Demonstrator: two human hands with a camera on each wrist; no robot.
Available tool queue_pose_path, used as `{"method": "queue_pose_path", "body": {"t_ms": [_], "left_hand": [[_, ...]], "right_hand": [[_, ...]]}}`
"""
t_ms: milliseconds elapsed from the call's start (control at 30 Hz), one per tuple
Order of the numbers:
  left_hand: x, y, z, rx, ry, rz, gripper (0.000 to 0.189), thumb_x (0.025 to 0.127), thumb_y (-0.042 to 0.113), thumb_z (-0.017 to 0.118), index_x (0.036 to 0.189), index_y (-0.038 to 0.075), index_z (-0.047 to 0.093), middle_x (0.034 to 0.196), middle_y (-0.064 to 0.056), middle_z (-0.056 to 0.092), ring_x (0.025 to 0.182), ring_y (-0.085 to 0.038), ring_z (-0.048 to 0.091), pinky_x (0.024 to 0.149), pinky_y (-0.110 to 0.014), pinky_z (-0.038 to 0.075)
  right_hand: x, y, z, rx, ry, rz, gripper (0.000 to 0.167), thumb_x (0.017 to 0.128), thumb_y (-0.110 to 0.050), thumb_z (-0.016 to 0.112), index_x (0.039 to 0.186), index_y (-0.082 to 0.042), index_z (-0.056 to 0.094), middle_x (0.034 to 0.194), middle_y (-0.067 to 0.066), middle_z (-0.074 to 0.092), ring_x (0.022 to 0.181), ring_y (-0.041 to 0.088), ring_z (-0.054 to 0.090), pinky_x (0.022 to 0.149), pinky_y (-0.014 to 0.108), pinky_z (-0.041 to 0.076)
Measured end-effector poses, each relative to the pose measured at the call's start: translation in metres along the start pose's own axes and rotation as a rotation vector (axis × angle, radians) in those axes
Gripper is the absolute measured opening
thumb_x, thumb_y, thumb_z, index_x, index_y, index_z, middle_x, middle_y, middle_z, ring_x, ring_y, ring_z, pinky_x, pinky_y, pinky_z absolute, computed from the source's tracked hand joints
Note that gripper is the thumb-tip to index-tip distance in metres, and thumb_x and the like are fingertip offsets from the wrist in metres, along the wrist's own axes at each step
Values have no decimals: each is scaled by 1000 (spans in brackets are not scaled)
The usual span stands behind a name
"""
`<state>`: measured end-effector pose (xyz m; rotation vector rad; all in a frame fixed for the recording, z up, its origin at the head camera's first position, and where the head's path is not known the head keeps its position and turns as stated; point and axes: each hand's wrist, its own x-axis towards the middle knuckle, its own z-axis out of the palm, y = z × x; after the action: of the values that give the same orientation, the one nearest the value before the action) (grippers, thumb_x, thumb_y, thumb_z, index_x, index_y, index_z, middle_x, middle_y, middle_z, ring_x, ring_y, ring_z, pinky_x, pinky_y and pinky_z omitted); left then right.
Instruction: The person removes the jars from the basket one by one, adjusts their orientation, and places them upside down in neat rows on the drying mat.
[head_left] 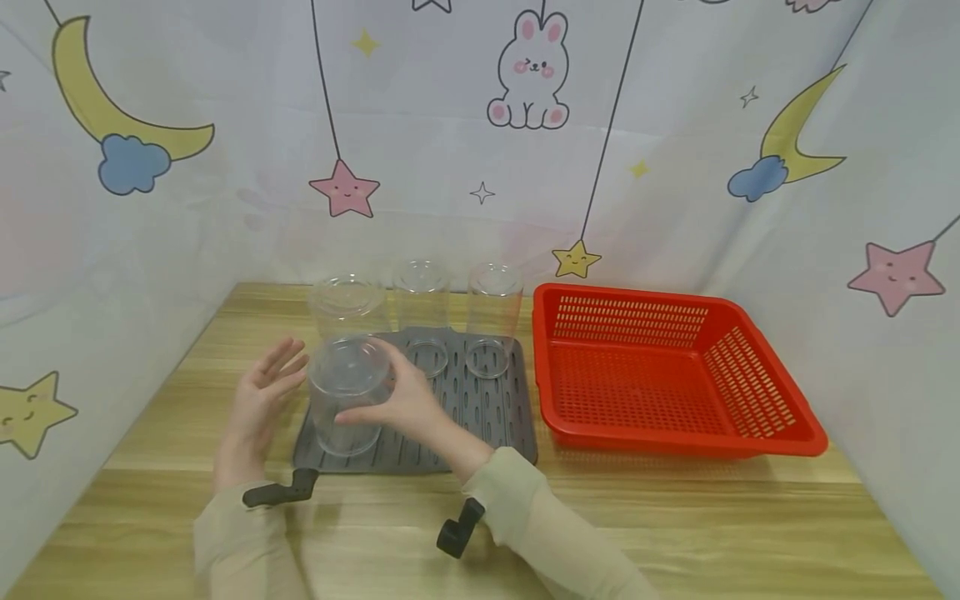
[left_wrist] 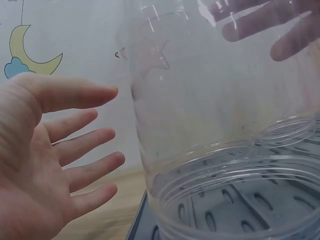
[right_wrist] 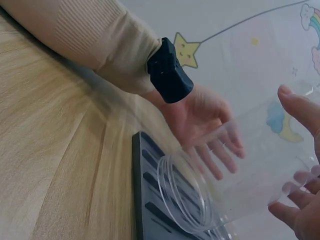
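Note:
A clear plastic jar (head_left: 347,417) stands mouth-down over the left front of the grey drainage mat (head_left: 480,417). My right hand (head_left: 408,400) grips it from the right side, thumb in front and fingers behind. In the left wrist view, the jar's threaded mouth (left_wrist: 240,185) faces down over the slotted mat; whether it touches cannot be told. My left hand (head_left: 258,400) is beside the jar on the left, fingers spread and apart from it. Through the jar in the right wrist view, the left fingers (right_wrist: 220,155) show.
Three more clear jars stand upside down behind: a wide one (head_left: 348,304) and two narrower ones, a middle jar (head_left: 422,304) and a right jar (head_left: 495,312). At the right sits a red perforated basket (head_left: 675,442) on the wooden table (head_left: 675,517). A printed curtain (head_left: 450,150) hangs behind.

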<state>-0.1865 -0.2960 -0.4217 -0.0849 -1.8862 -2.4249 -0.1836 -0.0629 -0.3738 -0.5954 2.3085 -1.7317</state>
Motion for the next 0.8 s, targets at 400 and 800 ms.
{"method": "queue_pose_path", "body": {"t_ms": [400, 800], "left_hand": [[1, -5, 1, -22, 1, -4, 60, 95, -4, 54, 149, 5, 31, 121, 22, 59, 108, 3, 58, 91, -11, 47], [2, -7, 2, -14, 25, -45, 66, 96, 0, 56, 153, 4, 24, 119, 24, 59, 109, 4, 56, 89, -11, 47]], "right_hand": [[7, -6, 6, -101, 8, -10, 98, 65, -26, 92, 147, -22, 41, 144, -1, 51, 124, 14, 52, 99, 31, 46], [10, -8, 12, -140, 1, -24, 100, 64, -27, 93, 148, -20, 39, 143, 1, 53, 121, 12, 52, 98, 27, 45]]}}
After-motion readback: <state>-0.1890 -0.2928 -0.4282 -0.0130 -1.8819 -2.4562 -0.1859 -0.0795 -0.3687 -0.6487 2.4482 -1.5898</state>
